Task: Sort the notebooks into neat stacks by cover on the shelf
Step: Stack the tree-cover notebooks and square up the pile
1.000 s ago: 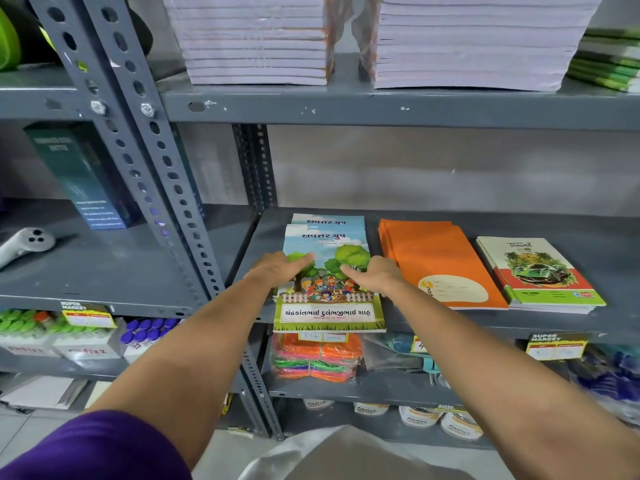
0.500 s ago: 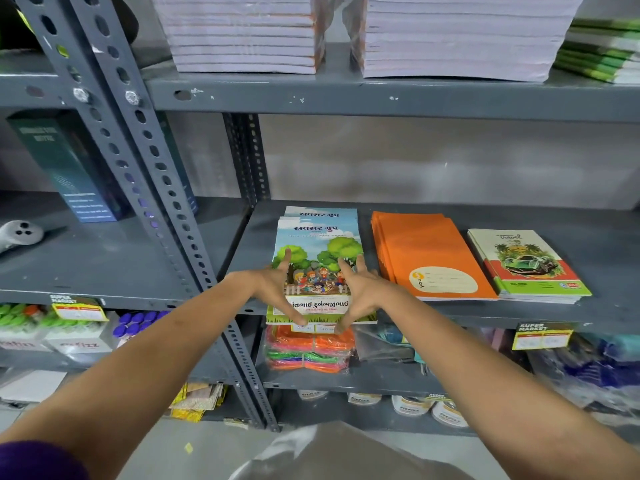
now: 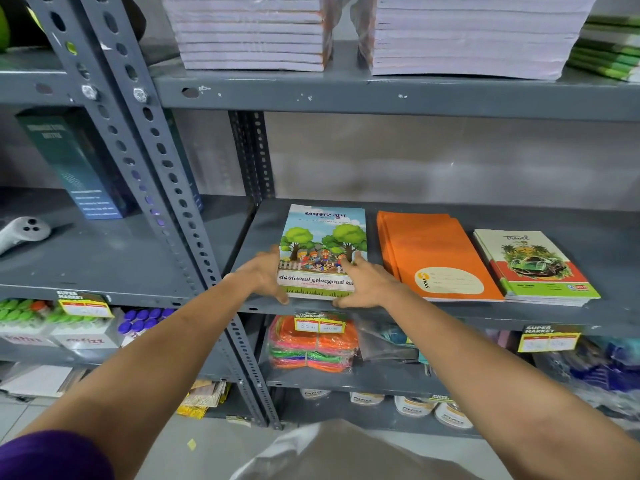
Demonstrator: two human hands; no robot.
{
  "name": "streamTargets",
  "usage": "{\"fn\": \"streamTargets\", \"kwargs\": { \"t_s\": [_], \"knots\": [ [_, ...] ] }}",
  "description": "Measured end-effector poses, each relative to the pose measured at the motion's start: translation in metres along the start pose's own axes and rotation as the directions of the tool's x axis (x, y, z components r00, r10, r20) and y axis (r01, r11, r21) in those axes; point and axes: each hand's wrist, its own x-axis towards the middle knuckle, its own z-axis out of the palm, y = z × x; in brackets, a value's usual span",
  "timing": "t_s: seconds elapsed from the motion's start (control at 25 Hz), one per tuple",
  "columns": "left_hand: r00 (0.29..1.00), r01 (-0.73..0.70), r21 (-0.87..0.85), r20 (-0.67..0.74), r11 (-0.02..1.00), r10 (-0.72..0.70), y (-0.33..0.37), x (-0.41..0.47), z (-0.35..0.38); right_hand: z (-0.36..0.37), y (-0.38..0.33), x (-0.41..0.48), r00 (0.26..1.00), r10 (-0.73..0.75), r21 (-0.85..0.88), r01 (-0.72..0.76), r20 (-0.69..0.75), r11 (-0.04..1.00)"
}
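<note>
Tree-cover notebook stack [image 3: 323,251] lies flat on the grey shelf [image 3: 450,317], long axis running 12 to 6 o'clock, near edge at the shelf lip. Both hands bracket its near end. Left hand [image 3: 265,275] presses the stack's 9 o'clock edge, fingers loosely curled. Right hand [image 3: 363,284] lies flattened at the 3 o'clock corner, fingers extended on the cover. Neither hand lifts it; judged squaring-up. At 3 o'clock, just beside: orange notebooks [image 3: 436,254], then car-cover notebooks [image 3: 533,268], already sorted.
</note>
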Motion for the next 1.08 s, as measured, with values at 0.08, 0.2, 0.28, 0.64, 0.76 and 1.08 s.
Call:
{"fn": "streamTargets", "kwargs": {
  "t_s": [0.08, 0.2, 0.28, 0.64, 0.76, 1.08],
  "knots": [
    [0.999, 0.003, -0.002, -0.038, 1.0, -0.003, 0.0, 0.002, -0.002, -0.002, 0.003, 0.006, 1.0, -0.008, 0.014, 0.008, 0.001, 1.0],
    [0.999, 0.03, 0.038, -0.016, 0.999, -0.03, 0.001, 0.008, -0.009, -0.003, 0.009, 0.012, 1.0, -0.003, 0.04, 0.003, 0.002, 0.999],
    [0.998, 0.045, 0.083, 0.038, 0.996, -0.049, 0.002, 0.011, -0.011, -0.003, 0.012, 0.013, 1.0, 0.006, 0.081, -0.008, 0.023, 0.997],
    [0.997, 0.071, 0.157, 0.017, 0.985, -0.074, 0.01, 0.014, -0.01, 0.0, 0.015, 0.017, 1.0, -0.014, 0.072, 0.012, 0.019, 0.997],
    [0.997, 0.072, 0.156, 0.026, 0.985, -0.077, 0.009, 0.013, -0.011, 0.0, 0.016, 0.016, 0.999, -0.029, 0.059, 0.027, 0.023, 0.998],
    [0.994, 0.108, 0.087, 0.02, 0.99, -0.11, 0.009, 0.013, 0.003, -0.001, 0.005, 0.013, 0.992, 0.124, 0.105, -0.12, -0.034, 0.987]
  ]
}}
